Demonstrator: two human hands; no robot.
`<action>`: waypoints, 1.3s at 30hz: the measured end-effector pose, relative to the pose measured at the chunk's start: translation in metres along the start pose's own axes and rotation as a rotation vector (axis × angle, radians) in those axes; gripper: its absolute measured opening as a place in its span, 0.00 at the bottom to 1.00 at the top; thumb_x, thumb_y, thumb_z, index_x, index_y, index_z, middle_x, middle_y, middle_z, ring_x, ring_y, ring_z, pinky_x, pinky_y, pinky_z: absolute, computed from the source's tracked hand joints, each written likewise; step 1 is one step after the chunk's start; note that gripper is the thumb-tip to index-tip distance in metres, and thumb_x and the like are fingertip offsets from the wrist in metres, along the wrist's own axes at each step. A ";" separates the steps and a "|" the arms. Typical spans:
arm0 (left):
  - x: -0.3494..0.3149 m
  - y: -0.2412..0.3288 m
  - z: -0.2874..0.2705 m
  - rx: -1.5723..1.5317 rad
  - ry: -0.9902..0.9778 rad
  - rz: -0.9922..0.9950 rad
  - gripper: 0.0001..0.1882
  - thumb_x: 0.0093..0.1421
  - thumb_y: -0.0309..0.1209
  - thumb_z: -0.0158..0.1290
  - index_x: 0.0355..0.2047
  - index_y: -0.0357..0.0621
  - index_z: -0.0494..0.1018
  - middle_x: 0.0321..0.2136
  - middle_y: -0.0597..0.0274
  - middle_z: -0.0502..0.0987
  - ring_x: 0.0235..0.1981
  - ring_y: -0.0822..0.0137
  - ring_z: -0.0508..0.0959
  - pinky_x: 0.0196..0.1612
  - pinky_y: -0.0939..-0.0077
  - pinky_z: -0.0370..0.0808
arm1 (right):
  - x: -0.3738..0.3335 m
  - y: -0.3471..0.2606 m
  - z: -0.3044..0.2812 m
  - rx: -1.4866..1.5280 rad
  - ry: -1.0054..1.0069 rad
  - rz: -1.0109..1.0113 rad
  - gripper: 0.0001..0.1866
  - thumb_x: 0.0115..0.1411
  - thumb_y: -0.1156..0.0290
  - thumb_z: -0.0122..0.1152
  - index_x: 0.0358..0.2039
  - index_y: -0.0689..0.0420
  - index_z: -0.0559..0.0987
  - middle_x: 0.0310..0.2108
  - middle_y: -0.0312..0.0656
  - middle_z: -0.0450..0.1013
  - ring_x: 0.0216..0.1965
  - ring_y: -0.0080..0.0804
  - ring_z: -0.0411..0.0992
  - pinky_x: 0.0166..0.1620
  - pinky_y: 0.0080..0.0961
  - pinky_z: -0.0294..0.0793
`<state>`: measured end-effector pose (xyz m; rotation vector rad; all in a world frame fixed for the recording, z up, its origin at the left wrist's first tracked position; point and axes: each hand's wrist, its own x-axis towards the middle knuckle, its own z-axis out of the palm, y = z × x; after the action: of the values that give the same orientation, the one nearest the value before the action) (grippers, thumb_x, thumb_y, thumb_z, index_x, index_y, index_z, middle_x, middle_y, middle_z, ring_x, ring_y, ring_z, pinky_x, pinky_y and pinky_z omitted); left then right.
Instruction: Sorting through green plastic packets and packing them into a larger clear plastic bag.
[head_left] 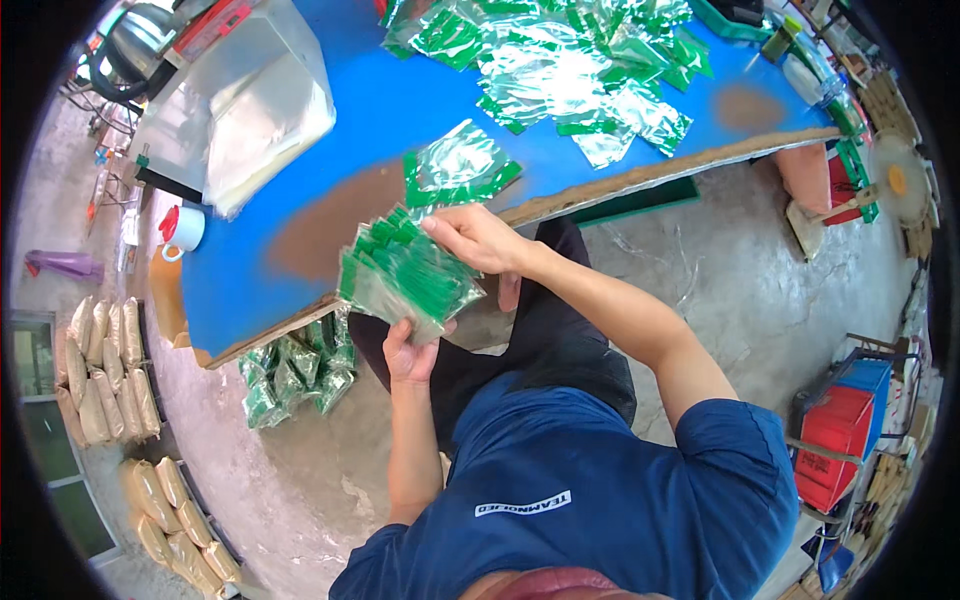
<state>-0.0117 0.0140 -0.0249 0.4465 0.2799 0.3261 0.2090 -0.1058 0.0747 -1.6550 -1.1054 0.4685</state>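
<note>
A fanned stack of clear plastic bags with green ends (405, 270) is held over the near edge of the blue table (365, 70). My left hand (411, 354) grips the stack from below, its thumb on top and its other fingers mostly hidden. At the stack's upper right corner, my right hand (478, 238) is closed with thumb and fingers on the green ends. Just beyond lies a single flat green-and-clear bag (460, 165) on the table. Farther back spreads a large heap of the same shiny bags (560, 70).
A clear box with plastic sheets (270, 110) stands at the table's left, near a kettle (135, 45) and a white mug with red (182, 230). Bundled green bags (300, 370) lie on the floor. Filled sacks (110, 370) are stacked left; a red crate (828, 450) stands right.
</note>
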 end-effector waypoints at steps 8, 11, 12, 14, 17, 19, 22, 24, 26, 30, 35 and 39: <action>-0.008 0.002 0.007 -0.038 0.071 0.087 0.35 0.53 0.32 0.64 0.61 0.37 0.67 0.56 0.55 0.75 0.57 0.49 0.74 0.53 0.42 0.75 | 0.035 0.006 -0.019 -0.282 0.590 -0.002 0.20 0.70 0.56 0.52 0.33 0.61 0.81 0.31 0.46 0.75 0.32 0.36 0.72 0.39 0.33 0.72; -0.024 0.014 -0.009 -0.125 0.030 0.129 0.34 0.54 0.32 0.65 0.60 0.37 0.68 0.59 0.51 0.74 0.62 0.49 0.70 0.68 0.43 0.61 | 0.050 0.005 -0.011 -0.897 0.368 0.063 0.16 0.64 0.57 0.59 0.41 0.57 0.81 0.43 0.51 0.74 0.43 0.46 0.72 0.45 0.43 0.72; -0.031 0.017 -0.022 -0.123 0.035 0.137 0.34 0.54 0.32 0.65 0.60 0.37 0.68 0.59 0.51 0.74 0.62 0.49 0.70 0.68 0.43 0.61 | 0.051 0.004 -0.001 -0.892 0.363 0.057 0.16 0.64 0.57 0.59 0.41 0.57 0.81 0.43 0.51 0.74 0.43 0.46 0.72 0.45 0.43 0.72; -0.036 0.022 -0.030 -0.169 0.004 0.169 0.32 0.55 0.33 0.63 0.60 0.37 0.69 0.59 0.51 0.74 0.62 0.48 0.71 0.67 0.43 0.62 | 0.050 0.010 0.021 -0.984 0.220 -0.062 0.18 0.62 0.58 0.62 0.46 0.56 0.79 0.49 0.49 0.72 0.52 0.53 0.70 0.54 0.53 0.69; -0.042 0.034 -0.044 -0.154 0.031 0.219 0.31 0.56 0.33 0.63 0.59 0.37 0.70 0.59 0.51 0.74 0.61 0.49 0.71 0.67 0.44 0.63 | 0.040 0.014 0.037 -0.873 0.070 -0.327 0.16 0.60 0.70 0.60 0.48 0.58 0.76 0.51 0.45 0.73 0.58 0.50 0.68 0.62 0.58 0.62; -0.045 0.042 -0.056 -0.176 0.019 0.228 0.32 0.55 0.32 0.63 0.60 0.37 0.68 0.59 0.50 0.73 0.62 0.49 0.71 0.67 0.45 0.64 | 0.037 0.003 0.037 -0.559 -0.139 -0.410 0.16 0.56 0.80 0.55 0.46 0.58 0.76 0.53 0.43 0.73 0.59 0.44 0.69 0.62 0.52 0.65; -0.040 0.044 -0.053 -0.115 0.097 0.238 0.33 0.56 0.30 0.63 0.61 0.37 0.67 0.59 0.51 0.73 0.62 0.50 0.71 0.67 0.45 0.64 | 0.042 -0.014 0.042 -0.243 -0.497 -0.069 0.15 0.58 0.80 0.56 0.46 0.59 0.76 0.52 0.44 0.74 0.57 0.47 0.71 0.58 0.43 0.69; -0.036 0.038 -0.049 -0.126 0.096 0.208 0.33 0.56 0.29 0.63 0.62 0.37 0.66 0.59 0.51 0.73 0.62 0.50 0.71 0.67 0.44 0.63 | 0.045 -0.004 0.041 -0.178 -0.313 -0.164 0.13 0.60 0.78 0.56 0.46 0.59 0.76 0.52 0.46 0.74 0.55 0.49 0.71 0.57 0.41 0.71; -0.029 0.034 -0.032 -0.085 0.108 0.207 0.34 0.56 0.29 0.63 0.62 0.37 0.66 0.59 0.51 0.73 0.62 0.49 0.71 0.67 0.43 0.63 | 0.056 -0.005 0.016 -0.210 -0.026 -0.264 0.15 0.64 0.69 0.60 0.50 0.59 0.76 0.55 0.48 0.73 0.57 0.51 0.71 0.58 0.40 0.70; -0.027 0.027 -0.015 -0.131 0.049 0.166 0.34 0.56 0.30 0.63 0.62 0.37 0.66 0.58 0.50 0.73 0.62 0.50 0.71 0.67 0.44 0.64 | 0.020 0.023 -0.034 -0.961 0.054 -0.214 0.26 0.59 0.65 0.66 0.58 0.55 0.75 0.64 0.43 0.68 0.64 0.46 0.66 0.65 0.43 0.64; -0.042 0.035 -0.044 -0.180 0.152 0.160 0.39 0.51 0.28 0.64 0.63 0.37 0.63 0.56 0.54 0.75 0.58 0.53 0.75 0.65 0.50 0.68 | -0.004 0.015 -0.070 -0.741 -0.006 -0.494 0.29 0.49 0.79 0.62 0.55 0.53 0.77 0.56 0.43 0.75 0.56 0.45 0.73 0.57 0.39 0.73; -0.021 0.040 -0.013 -0.209 0.049 0.138 0.38 0.51 0.28 0.63 0.63 0.37 0.63 0.54 0.53 0.76 0.56 0.53 0.76 0.64 0.51 0.69 | 0.037 0.034 -0.165 -0.911 0.528 -0.521 0.30 0.48 0.82 0.62 0.56 0.56 0.77 0.53 0.46 0.76 0.51 0.47 0.76 0.54 0.38 0.76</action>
<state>-0.0453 0.0454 -0.0130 0.2520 0.2605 0.4964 0.3661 -0.1651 0.1145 -1.9487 -1.3486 -0.8907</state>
